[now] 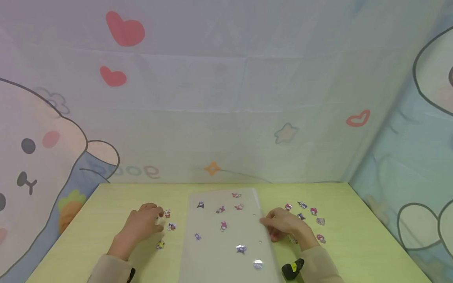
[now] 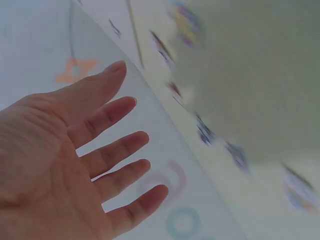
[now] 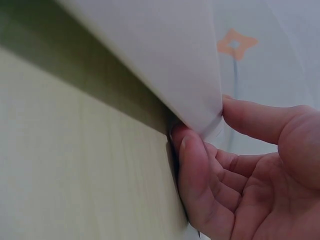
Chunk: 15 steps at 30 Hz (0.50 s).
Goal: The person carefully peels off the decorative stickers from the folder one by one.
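A pale white sheet (image 1: pixel 212 259) lies on the table with several small cartoon stickers on it, among them a pink one (image 1: pixel 223 226) and a shiny purple one (image 1: pixel 241 249). At its right edge, my right hand (image 1: pixel 284 224) pinches the sheet between thumb (image 3: pixel 255 117) and curled fingers. The edge stands lifted off the tabletop in the right wrist view. My left hand (image 1: pixel 141 223) hovers over the left side beside loose stickers, such as a red and white one (image 1: pixel 167 214) and a yellow one (image 1: pixel 160 245). Its fingers (image 2: pixel 122 150) are spread and hold nothing.
Several more stickers (image 1: pixel 313 211) lie scattered on the yellow table (image 1: pixel 361 236) to the right of the sheet. A black and yellow device (image 1: pixel 293 269) sits at my right wrist. A printed cloth (image 1: pixel 219 98) hangs behind the table's back edge.
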Tool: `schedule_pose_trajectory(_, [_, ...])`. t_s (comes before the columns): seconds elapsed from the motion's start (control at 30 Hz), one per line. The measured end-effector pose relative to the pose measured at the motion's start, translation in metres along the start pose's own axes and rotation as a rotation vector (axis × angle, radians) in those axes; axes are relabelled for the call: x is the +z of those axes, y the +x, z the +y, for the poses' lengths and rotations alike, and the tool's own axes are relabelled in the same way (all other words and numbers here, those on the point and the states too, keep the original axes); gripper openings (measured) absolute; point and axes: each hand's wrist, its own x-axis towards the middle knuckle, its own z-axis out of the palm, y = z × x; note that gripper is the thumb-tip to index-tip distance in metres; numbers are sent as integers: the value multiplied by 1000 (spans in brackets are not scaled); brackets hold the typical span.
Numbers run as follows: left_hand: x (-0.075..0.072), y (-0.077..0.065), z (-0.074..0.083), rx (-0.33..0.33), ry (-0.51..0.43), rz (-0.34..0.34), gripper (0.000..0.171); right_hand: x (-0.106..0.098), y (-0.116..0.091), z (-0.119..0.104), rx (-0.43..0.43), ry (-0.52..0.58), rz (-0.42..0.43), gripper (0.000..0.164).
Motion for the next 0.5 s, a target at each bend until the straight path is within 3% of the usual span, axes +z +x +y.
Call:
schedule_pose_trajectory(0.3, [19, 65, 69, 106, -100, -103, 27, 2, -3, 0, -20, 13, -21, 23])
schedule_pose_trajectory(0.5, [38, 106, 109, 200, -104, -101, 25, -1, -3, -1, -27, 23, -26, 23])
